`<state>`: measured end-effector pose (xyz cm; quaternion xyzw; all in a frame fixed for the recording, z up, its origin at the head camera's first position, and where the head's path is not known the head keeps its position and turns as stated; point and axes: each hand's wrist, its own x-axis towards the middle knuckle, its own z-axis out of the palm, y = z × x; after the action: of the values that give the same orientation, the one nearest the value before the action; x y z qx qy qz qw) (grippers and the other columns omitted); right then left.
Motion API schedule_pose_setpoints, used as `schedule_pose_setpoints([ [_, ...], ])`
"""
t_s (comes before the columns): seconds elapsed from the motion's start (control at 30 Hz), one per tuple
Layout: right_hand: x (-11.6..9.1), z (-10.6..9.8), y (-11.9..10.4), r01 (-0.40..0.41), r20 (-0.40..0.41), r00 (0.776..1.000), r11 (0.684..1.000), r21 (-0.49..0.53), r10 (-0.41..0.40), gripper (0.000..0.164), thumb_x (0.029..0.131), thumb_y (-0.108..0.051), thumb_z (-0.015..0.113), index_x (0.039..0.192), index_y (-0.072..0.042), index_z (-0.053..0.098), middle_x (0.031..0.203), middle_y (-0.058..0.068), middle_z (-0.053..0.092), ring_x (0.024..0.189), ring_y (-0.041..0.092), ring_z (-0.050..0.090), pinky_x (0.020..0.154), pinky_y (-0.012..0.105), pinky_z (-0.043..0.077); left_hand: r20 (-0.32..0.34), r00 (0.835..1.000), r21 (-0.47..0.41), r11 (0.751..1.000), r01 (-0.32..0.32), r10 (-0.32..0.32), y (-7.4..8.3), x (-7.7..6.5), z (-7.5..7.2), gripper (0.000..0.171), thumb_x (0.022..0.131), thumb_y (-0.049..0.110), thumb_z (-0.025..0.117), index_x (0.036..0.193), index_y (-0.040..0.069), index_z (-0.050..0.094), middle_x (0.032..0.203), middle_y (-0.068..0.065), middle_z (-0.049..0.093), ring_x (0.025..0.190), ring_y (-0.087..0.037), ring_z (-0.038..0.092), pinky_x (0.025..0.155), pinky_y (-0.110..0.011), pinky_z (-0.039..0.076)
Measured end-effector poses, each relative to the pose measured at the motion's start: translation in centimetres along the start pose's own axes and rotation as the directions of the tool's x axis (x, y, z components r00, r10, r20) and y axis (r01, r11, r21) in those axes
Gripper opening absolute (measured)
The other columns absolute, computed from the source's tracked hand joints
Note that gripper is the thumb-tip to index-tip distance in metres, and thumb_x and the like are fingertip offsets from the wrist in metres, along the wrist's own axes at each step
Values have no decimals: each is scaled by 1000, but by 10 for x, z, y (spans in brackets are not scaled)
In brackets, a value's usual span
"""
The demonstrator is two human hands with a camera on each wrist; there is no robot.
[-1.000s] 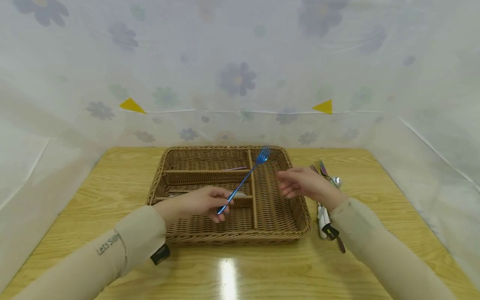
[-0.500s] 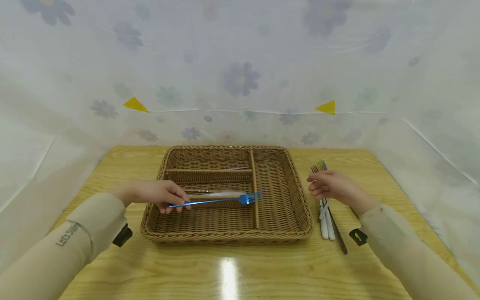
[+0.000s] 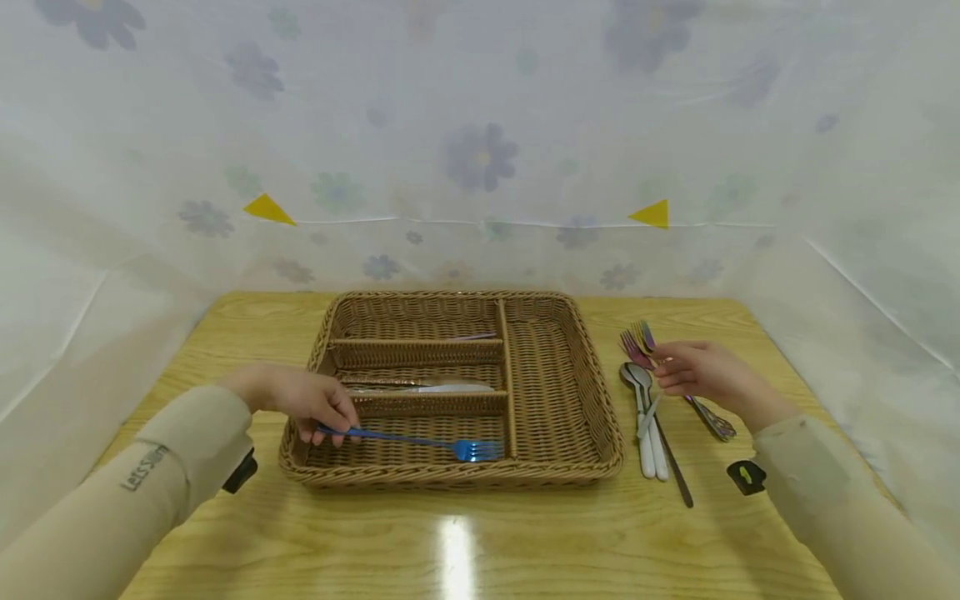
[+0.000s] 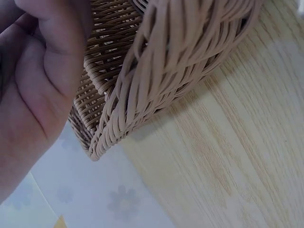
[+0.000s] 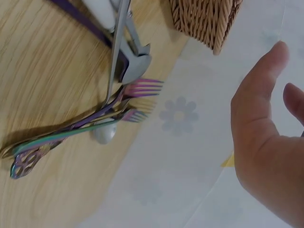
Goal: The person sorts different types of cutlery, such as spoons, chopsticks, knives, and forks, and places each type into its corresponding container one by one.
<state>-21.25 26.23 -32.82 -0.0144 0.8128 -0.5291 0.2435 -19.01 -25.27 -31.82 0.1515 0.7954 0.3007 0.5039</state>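
Observation:
In the head view my left hand (image 3: 318, 407) pinches the handle end of a blue fork (image 3: 427, 442). The fork lies level over the front left compartment of a wicker cutlery basket (image 3: 450, 477), its tines pointing right. In the left wrist view the hand (image 4: 38, 71) is at the basket's edge (image 4: 142, 80), and the fork is out of sight. My right hand (image 3: 705, 375) hovers over the loose cutlery right of the basket, fingers loosely bent and holding nothing. The right wrist view shows that hand (image 5: 261, 137) apart from the forks (image 5: 85, 124) and spoons (image 5: 135, 66).
A silver-bladed knife (image 3: 453, 387) lies in the middle left compartment. Right of the basket, white-handled spoons (image 3: 648, 454), a dark handle (image 3: 678, 479) and several coloured forks (image 3: 633, 346) lie on the wooden table (image 3: 360, 542). A flowered white curtain (image 3: 480, 100) encloses the back and sides.
My left hand has carried the blue fork left and then down into the front compartment, turning it from slanted to nearly level. My right hand has moved right, from above the basket to the cutlery.

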Motion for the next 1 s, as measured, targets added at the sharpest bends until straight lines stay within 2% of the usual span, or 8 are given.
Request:
schedule_pose_setpoints([
  [0.13,-2,-10,6,-19,-26,999,1000,-9,19,68,102,-35,36,142,16,16,85,-10,61,76,3,63,77,23,54,-26,999,16,1000,19,-19,-1,1,3,23,98,11,47,105,1,66,77,1,59,55,-4,47,53,-18,40],
  [0.37,1,-27,20,-72,-103,992,996,-52,66,65,101,-33,38,138,18,23,80,-11,62,74,2,63,73,23,55,-83,995,142,987,70,-58,3,6,14,16,95,2,46,90,1,61,75,0,56,61,-7,50,55,-19,46],
  [0.47,5,-32,28,-95,-127,988,993,-69,86,64,100,-31,39,137,20,25,79,-9,63,71,3,64,71,23,55,-111,992,269,958,95,-67,6,8,19,9,91,1,51,95,3,59,87,-3,56,74,-13,52,64,-26,47],
  [0.57,10,-34,36,-119,-162,982,984,-133,97,63,100,-29,41,135,21,28,84,3,67,74,6,66,71,26,56,-145,986,400,907,130,-78,7,10,23,22,90,4,55,111,0,58,112,-11,57,102,-26,56,84,-41,48],
  [0.67,15,-31,42,-145,-214,973,952,-269,88,58,98,-27,43,130,21,37,96,23,66,81,15,66,73,30,56,-154,984,482,863,149,-84,8,12,27,35,89,6,55,123,-2,55,130,-19,51,124,-39,46,100,-54,39],
  [0.77,18,-28,47,-165,-257,965,887,-432,54,51,97,-26,46,122,19,48,106,30,61,86,25,64,71,35,56,-144,986,520,842,148,-85,10,13,30,35,90,9,54,123,-2,56,129,-20,53,124,-40,46,101,-54,38],
  [0.9,23,-27,53,-173,-274,962,813,-557,17,40,94,-23,49,99,15,60,75,16,61,70,24,58,61,33,50,-142,985,515,843,155,-94,13,13,34,35,92,16,53,122,-2,56,127,-19,55,121,-39,49,99,-53,39],
  [1.0,27,-28,59,-167,-264,964,795,-583,9,32,94,-22,50,82,6,62,58,0,49,59,16,51,57,30,45,-151,984,510,845,161,-96,14,14,36,38,92,20,54,123,-2,55,127,-19,55,121,-39,49,99,-53,39],
])
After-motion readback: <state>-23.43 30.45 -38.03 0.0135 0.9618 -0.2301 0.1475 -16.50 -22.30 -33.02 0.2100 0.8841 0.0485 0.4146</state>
